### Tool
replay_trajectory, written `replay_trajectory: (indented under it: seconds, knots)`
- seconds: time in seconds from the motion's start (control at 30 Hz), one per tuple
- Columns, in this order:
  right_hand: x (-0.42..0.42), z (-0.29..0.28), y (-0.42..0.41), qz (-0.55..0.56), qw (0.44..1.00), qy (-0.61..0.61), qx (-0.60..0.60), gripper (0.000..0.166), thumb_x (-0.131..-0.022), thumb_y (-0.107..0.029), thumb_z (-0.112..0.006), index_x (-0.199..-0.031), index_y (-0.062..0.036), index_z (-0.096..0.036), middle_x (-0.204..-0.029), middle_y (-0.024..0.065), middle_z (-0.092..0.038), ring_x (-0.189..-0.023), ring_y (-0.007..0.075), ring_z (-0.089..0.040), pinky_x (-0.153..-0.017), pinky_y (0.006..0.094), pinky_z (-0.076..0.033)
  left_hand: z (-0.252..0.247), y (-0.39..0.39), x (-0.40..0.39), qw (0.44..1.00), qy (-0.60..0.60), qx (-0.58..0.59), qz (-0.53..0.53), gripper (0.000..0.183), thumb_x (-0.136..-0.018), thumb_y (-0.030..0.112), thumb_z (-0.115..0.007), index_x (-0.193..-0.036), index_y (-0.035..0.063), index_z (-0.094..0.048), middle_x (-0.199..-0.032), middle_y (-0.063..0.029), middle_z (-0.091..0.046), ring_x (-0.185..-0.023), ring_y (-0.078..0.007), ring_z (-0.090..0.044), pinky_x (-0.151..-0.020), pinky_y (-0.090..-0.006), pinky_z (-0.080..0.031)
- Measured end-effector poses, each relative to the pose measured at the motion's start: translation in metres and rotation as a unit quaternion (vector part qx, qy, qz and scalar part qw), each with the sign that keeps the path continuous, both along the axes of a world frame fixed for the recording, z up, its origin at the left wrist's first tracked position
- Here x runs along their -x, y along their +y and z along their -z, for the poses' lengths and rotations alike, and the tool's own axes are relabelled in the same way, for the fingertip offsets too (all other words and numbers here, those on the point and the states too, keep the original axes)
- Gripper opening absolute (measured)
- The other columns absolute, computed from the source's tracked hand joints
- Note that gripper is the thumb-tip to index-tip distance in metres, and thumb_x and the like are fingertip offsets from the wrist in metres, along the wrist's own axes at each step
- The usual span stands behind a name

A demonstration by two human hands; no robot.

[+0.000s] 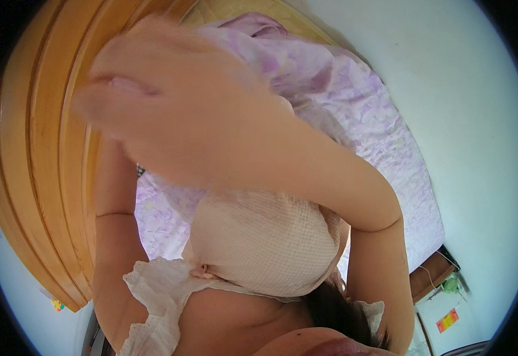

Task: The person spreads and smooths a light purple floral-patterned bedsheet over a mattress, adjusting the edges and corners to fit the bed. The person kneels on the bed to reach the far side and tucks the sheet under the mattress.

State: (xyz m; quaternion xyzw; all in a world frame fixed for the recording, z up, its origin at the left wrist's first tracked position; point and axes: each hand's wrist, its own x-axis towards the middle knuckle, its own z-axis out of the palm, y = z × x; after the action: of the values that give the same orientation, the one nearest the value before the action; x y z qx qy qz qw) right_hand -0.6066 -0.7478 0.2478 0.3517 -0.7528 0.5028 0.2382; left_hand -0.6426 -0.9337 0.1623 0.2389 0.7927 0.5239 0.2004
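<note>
My right forearm crosses the picture from the right elbow towards the upper left. My right hand (pixel 152 58) is there, very close to the camera and blurred; its fingers cannot be told apart clearly, and whether it holds anything is unclear. My left forearm rises at the left and passes behind the blurred hand, so my left hand cannot be made out separately. Below the right forearm is a cream textured top (pixel 263 240) with white ruffled eyelet trim (pixel 156 280). Beyond the forearm lies purple-and-white floral bedding (pixel 374 115), with crumpled greyish fabric (pixel 316 115) on it.
Curved-looking wooden panels (pixel 40 155) stand at the left. A yellowish mattress edge (pixel 303 22) shows at the top, beside a pale wall (pixel 472 133). At the lower right are a brown wooden surface (pixel 432 271) with a white cable and a small green object (pixel 450 285).
</note>
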Motion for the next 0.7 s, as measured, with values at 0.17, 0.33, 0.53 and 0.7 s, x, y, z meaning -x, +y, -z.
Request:
replay_trajectory:
  seconds: [0.17,0.33,0.53,0.7]
  knots:
    - [-0.016,0.020,0.068,0.157,0.982,0.005,-0.102,0.037,-0.065,-0.016,-0.069,-0.100,-0.0096,-0.064,-0.098,0.0049,-0.063,-0.090,0.0224,-0.060,-0.071,0.0352,-0.047,0.001,-0.023,0.017,0.986,-0.101,-0.109,-0.072,0.036,-0.088,0.018,-0.055,-0.121,0.0026,-0.056,-0.115,-0.0109,-0.060,-0.112,-0.0183,-0.054,-0.097,-0.0325,-0.042]
    - [-0.033,0.039,0.065,0.127,0.984,-0.020,-0.120,0.023,-0.065,-0.017,-0.063,-0.087,-0.0112,-0.060,-0.083,0.0002,-0.059,-0.080,0.0197,-0.058,-0.066,0.0321,-0.045,-0.017,-0.050,-0.001,0.947,-0.166,-0.275,-0.009,0.035,-0.091,0.022,-0.053,-0.119,0.0029,-0.057,-0.115,-0.0110,-0.060,-0.113,-0.0185,-0.053,-0.097,-0.0323,-0.041]
    - [-0.051,0.014,0.048,0.042,0.997,-0.027,-0.062,0.012,-0.067,-0.019,-0.061,-0.076,-0.0116,-0.055,-0.074,0.0000,-0.054,-0.074,0.0174,-0.056,-0.061,0.0302,-0.044,-0.022,-0.069,0.015,0.880,-0.228,-0.413,0.060,0.034,-0.094,0.027,-0.051,-0.118,0.0032,-0.057,-0.114,-0.0112,-0.059,-0.114,-0.0188,-0.052,-0.098,-0.0321,-0.040]
    - [-0.056,0.004,0.039,0.010,0.999,-0.030,-0.031,0.011,-0.067,-0.019,-0.060,-0.071,-0.0112,-0.054,-0.070,-0.0008,-0.051,-0.071,0.0155,-0.053,-0.057,0.0283,-0.042,-0.011,-0.007,0.060,0.974,-0.173,0.024,-0.144,0.054,-0.093,0.035,-0.056,-0.132,-0.0014,-0.045,-0.134,-0.0146,-0.048,-0.127,-0.0253,-0.043,-0.107,-0.0353,-0.033]
